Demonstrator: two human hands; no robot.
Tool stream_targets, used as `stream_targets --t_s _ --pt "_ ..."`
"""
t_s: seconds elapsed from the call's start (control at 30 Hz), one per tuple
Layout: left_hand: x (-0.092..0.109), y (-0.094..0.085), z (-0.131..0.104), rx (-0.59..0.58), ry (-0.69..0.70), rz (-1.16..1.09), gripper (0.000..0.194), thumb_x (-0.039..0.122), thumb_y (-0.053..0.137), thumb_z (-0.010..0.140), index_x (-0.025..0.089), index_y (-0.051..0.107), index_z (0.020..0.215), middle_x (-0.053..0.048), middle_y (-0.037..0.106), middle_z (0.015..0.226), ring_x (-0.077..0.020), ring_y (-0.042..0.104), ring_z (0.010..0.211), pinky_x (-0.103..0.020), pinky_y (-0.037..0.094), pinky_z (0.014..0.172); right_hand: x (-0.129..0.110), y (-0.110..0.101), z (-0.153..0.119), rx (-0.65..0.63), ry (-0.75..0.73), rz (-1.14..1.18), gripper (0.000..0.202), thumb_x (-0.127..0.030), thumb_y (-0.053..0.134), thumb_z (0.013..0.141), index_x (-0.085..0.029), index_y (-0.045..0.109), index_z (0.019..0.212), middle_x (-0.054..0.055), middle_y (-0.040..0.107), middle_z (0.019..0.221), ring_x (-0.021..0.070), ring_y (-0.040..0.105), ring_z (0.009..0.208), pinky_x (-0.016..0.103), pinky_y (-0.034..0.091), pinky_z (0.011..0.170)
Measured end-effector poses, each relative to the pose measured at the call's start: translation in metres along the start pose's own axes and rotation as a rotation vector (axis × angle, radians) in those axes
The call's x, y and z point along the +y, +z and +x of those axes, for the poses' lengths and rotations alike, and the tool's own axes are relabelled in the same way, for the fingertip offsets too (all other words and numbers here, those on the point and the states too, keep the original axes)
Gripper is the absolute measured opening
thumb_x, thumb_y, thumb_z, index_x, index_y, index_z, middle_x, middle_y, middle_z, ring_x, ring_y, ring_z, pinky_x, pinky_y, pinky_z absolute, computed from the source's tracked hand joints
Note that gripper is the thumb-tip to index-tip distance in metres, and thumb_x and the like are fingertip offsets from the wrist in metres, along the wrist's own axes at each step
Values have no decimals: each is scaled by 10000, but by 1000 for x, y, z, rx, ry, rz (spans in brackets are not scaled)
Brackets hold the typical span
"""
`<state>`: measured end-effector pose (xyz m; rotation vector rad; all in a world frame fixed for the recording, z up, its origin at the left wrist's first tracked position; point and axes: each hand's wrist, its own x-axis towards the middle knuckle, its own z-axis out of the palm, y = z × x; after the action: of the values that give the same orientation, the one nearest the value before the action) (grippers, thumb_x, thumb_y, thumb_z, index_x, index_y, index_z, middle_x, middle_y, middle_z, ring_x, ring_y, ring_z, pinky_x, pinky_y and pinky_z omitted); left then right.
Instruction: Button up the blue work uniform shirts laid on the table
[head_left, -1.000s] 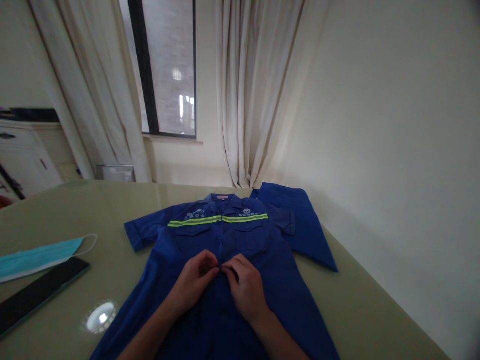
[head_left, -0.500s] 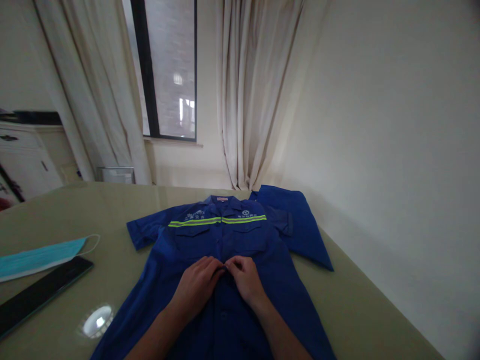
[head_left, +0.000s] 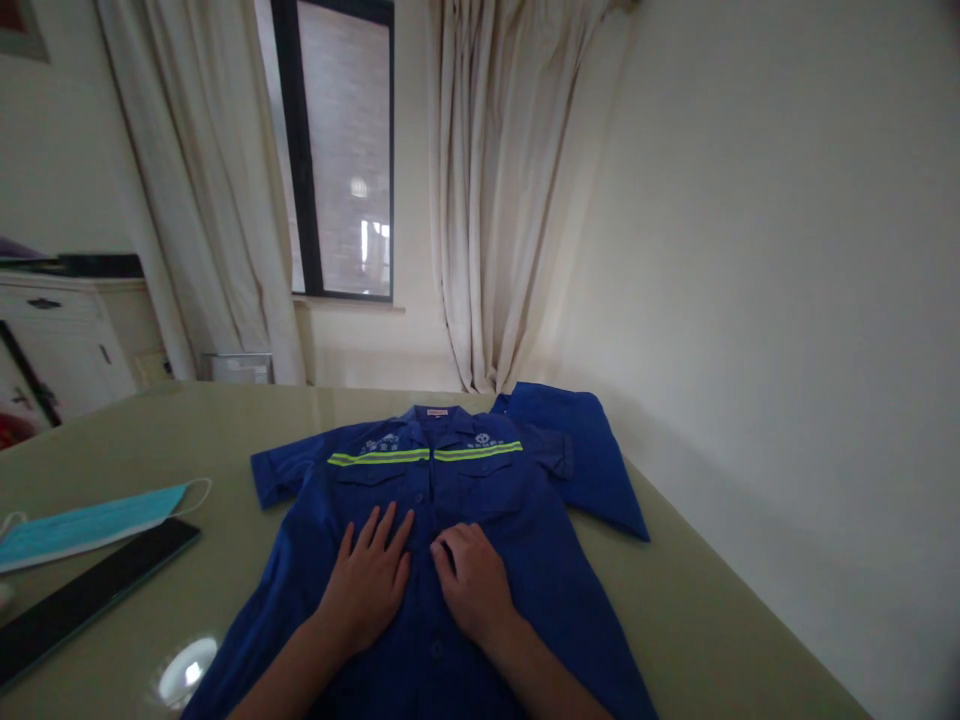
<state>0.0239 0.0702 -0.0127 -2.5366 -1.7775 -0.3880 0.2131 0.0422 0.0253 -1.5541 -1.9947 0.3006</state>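
Observation:
A blue short-sleeved work shirt (head_left: 525,560) lies front up, its collar away from me and a yellow-green reflective stripe across the chest. My left hand (head_left: 369,575) rests flat on the shirt's left front, below the chest pocket, with its fingers spread. Just across the button placket, my right hand (head_left: 474,580) is on the other front. Its fingers are curled and the thumb is close to the index finger, at the placket's edge; the fabric at the fingertips is partly hidden. Buttons show along the placket above and below my hands.
Folded blue cloth (head_left: 600,450) lies partly under the shirt's right sleeve. On the left of the glossy table (head_left: 247,570) are a light-blue face mask (head_left: 97,522) and a flat black object (head_left: 105,590). A wall (head_left: 787,350) runs along the right edge.
Both hands were pinching together at the placket. My left hand has let go, moved left and spread flat; my right hand has moved slightly away from it. The view has tilted up a little.

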Motion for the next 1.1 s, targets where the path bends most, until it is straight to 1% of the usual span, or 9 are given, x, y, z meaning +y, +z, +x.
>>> stream_targets --t_s 0.07,0.17,0.27,0.37,0.47,0.57,0.67,0.87,1.1 --pt "4 -12 -4 -56 14 4 570 315 445 944 294 478 1512 -123 436 1603 -383 376 1473 -636 320 1140 -5 -6 6 -41 57 -75 271 -402 482 1030 -245 682 938 52 747 965 230 688 947 309 480 815" --pt "12 -36 9 -98 -31 23 485 259 465 906 304 608 1368 -126 598 1426 -376 543 1293 -581 460 977 -12 -9 28 -83 202 -190 356 -530 487 1003 -221 647 1082 105 760 946 281 726 879 346 492 740" --pt "21 -47 34 -54 -167 36 298 277 434 952 235 689 1100 -115 668 1171 -325 622 1096 -491 481 877 -13 1 50 -102 287 -249 427 -505 603 922 -160 621 1173 179 753 1035 346 725 955 395 508 759" --pt "23 -35 51 7 -245 -59 233 355 482 975 221 672 963 -78 652 1087 -274 627 1059 -418 450 882 -3 17 55 -39 286 -187 289 -334 630 877 -167 656 1112 159 750 1065 320 725 960 375 511 775" --pt "17 -15 54 46 -162 -161 199 336 501 986 249 664 1058 -51 648 1125 -245 612 1096 -384 424 895 16 26 50 89 204 61 184 -208 565 878 -210 705 997 81 767 967 245 728 881 316 505 769" --pt "11 -4 53 43 -99 -229 186 296 510 988 261 652 1104 -46 657 1144 -238 608 1102 -366 416 891 32 26 48 202 157 419 175 -261 565 901 -216 732 931 46 768 869 206 718 804 277 507 741" --pt "10 -5 53 38 -83 -297 127 235 519 974 244 637 1018 -38 662 1079 -231 615 1048 -351 426 867 38 24 51 276 145 574 215 -359 602 896 -208 749 938 47 766 861 215 707 793 284 514 734" --pt "15 -10 52 115 49 -431 187 173 435 980 244 604 944 -42 646 1013 -221 605 963 -347 458 894 29 25 53 151 149 598 180 -291 686 810 -199 772 938 41 771 829 210 718 772 279 534 728" --pt "12 -12 51 94 33 -610 177 200 429 978 241 593 925 -45 658 960 -212 633 930 -334 486 859 22 25 53 43 210 365 196 -150 623 777 -215 776 883 12 765 777 187 717 724 252 510 678"
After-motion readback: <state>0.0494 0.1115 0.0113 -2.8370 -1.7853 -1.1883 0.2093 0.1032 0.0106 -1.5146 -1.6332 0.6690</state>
